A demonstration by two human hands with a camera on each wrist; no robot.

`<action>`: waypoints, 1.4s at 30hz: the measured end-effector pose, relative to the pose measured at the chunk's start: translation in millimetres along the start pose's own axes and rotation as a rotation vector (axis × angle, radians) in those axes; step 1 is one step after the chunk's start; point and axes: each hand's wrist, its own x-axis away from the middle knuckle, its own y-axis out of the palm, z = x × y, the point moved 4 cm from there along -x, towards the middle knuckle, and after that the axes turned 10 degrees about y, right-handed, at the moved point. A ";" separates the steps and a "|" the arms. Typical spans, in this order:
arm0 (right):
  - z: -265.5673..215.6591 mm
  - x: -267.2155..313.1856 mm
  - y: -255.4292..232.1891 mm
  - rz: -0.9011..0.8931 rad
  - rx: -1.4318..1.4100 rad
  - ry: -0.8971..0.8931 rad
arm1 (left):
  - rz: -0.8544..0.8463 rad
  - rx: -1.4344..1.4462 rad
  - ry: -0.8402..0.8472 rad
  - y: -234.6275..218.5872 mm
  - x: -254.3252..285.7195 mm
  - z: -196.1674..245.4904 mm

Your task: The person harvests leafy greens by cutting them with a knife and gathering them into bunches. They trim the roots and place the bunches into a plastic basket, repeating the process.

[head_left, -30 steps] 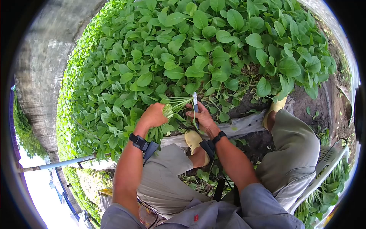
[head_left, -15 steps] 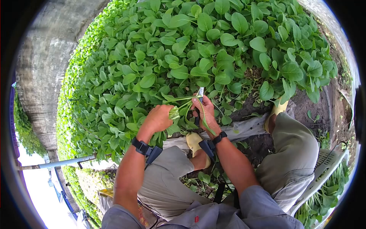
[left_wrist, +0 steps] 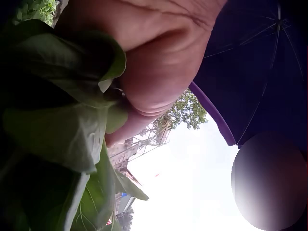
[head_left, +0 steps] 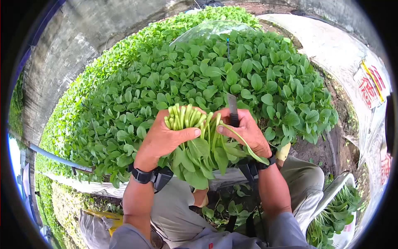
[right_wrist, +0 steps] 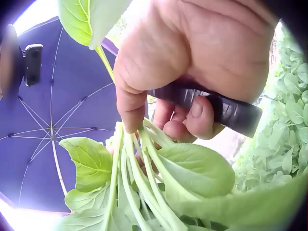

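In the head view the left hand [head_left: 166, 135] grips a thick bunch of leafy greens [head_left: 194, 159], cut stem ends up and leaves hanging below. Beside it the right hand [head_left: 244, 130] pinches several more stems and one long single leaf stalk, and holds a knife [head_left: 232, 108] with its blade pointing up. The right wrist view shows the knife's dark handle [right_wrist: 236, 114] under the curled fingers of the right hand [right_wrist: 192, 62] and pale stems [right_wrist: 144, 183] at thumb and fingertip. Dark leaves [left_wrist: 57, 130] hang by the left hand [left_wrist: 154, 57] in the left wrist view.
A dense bed of greens [head_left: 174, 74] lies beyond the hands. At the lower right stands a pale crate [head_left: 333, 189] with cut greens [head_left: 340, 211]. White sheeting [head_left: 331, 45] runs along the right, a pipe [head_left: 62, 157] crosses at the left, and an umbrella [right_wrist: 82, 72] is overhead.
The head view has tilted up, showing more of the bed. Both hands have come up close together with the bunch, and the right hand's stems now stand beside the left hand's.
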 end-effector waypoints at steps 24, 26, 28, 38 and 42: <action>34.4 10.9 -16.0 0.177 0.024 0.151 | 0.273 0.674 -0.150 77.2 13.9 -90.7; 39.5 7.7 -15.1 0.181 -0.019 0.146 | 0.237 0.665 -0.253 75.0 13.1 -100.0; 44.7 3.4 -19.0 0.206 0.050 0.077 | 0.243 0.654 -0.237 72.2 9.7 -104.4; 41.1 -1.7 -10.5 0.124 0.017 0.099 | 0.146 0.603 -0.333 58.6 18.6 -89.8; 38.7 0.8 -9.5 0.140 -0.005 0.059 | 0.104 0.610 -0.348 60.2 20.4 -83.9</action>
